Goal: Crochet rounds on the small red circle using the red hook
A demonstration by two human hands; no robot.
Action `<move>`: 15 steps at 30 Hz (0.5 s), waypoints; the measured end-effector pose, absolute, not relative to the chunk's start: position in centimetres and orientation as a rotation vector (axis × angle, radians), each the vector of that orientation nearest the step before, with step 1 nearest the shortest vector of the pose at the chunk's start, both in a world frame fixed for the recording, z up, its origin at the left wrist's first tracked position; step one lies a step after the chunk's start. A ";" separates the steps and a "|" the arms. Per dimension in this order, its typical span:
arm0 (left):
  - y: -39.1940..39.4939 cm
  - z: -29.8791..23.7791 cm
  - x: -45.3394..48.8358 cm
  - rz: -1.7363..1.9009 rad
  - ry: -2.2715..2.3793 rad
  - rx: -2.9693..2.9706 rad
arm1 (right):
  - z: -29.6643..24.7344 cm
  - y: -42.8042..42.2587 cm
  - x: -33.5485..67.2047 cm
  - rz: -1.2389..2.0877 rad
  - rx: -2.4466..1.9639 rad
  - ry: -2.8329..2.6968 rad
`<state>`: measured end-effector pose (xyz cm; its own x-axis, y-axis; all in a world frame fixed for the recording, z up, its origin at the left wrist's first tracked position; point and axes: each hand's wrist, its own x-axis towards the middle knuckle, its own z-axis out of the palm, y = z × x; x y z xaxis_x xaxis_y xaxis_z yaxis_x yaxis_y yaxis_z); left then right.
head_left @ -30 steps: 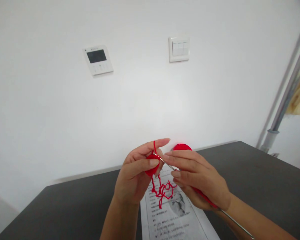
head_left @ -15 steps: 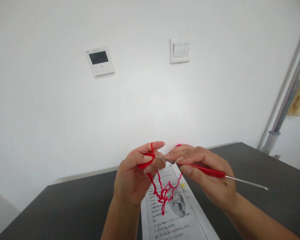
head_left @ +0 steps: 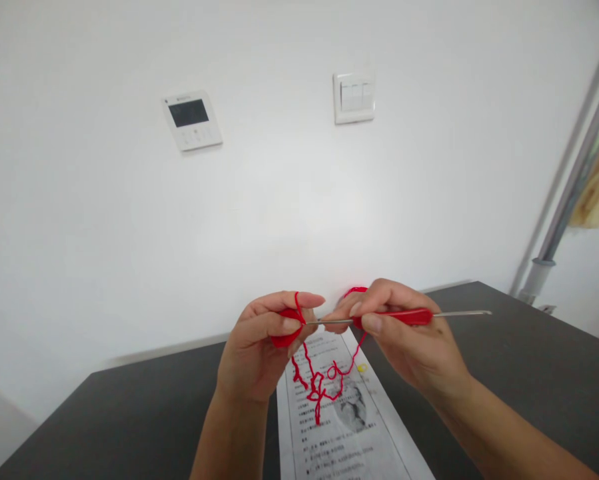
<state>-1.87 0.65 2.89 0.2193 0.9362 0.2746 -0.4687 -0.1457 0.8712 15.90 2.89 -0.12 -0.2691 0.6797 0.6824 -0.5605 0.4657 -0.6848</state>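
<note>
My left hand [head_left: 259, 347] is closed, pinching a small piece of red crochet work [head_left: 285, 327], with red yarn looped over its forefinger. My right hand [head_left: 404, 340] is closed round a crochet hook [head_left: 404, 317] with a red grip and a metal shaft; the hook lies level and its tip meets the red piece at my left fingers. A loose tangle of red yarn [head_left: 322, 383] hangs below the hands. A red ball of yarn [head_left: 355, 291] peeks out behind my right fingers.
A printed paper sheet [head_left: 339, 433] lies on the dark table [head_left: 519, 373] under the hands. A white wall behind carries a control panel [head_left: 192, 120] and a light switch [head_left: 354, 98]. A metal pole [head_left: 569, 193] stands at the right.
The hook's back end has swung up from pointing down-right to lying level. Both hands have shifted slightly left, and the left forefinger has curled down.
</note>
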 end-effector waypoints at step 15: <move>-0.6 2.8 -0.3 1.452 0.796 1.145 | -0.2 3.9 16.4 0.207 -0.066 -1.759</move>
